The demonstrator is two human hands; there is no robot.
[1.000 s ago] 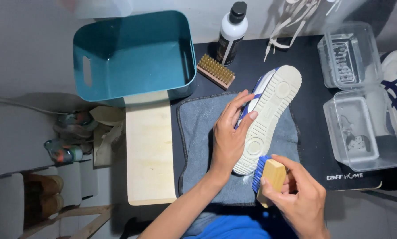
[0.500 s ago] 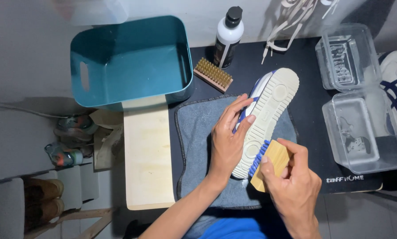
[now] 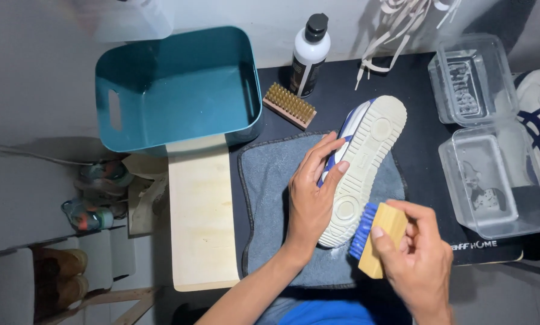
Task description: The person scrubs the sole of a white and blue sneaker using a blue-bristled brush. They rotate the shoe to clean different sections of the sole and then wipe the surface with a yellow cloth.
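Left hand (image 3: 311,195): forearm enters from the bottom edge at about 6 o'clock and runs up toward 1 o'clock; wrist straight, palm laid against the side of a white low-top sneaker with blue side panels and a cream rubber sole (image 3: 366,157), fingers closed loosely around its upper, fingertips reaching the sole's edge. The sneaker lies sole-up and tilted, toe toward 1 o'clock, heel toward 7 o'clock, resting on a grey terry towel with dark stitched border (image 3: 269,198). Right hand (image 3: 417,256): enters from 5 o'clock, fingers curled shut around a pale wooden-block brush with blue bristles (image 3: 378,239), thumb on its near face, bristles pressed against the heel of the sole. At 11 o'clock from the sneaker, a teal rectangular plastic tub with cut-out handle (image 3: 116,108), holding water. Below it, a pale wooden plank (image 3: 201,216), just beside the towel's left edge. At 12 o'clock, a white bottle with black cap and dark label (image 3: 309,57), and near its base a small wooden brush with brass-coloured bristles (image 3: 290,105). At 1 o'clock, loose cream shoelaces (image 3: 396,30). At 3 o'clock, two clear plastic rectangular containers (image 3: 493,180), one behind the other, on a black mat (image 3: 420,162). At the right edge, a second white sneaker with dark blue stripes (image 3: 538,120), partly out of view.
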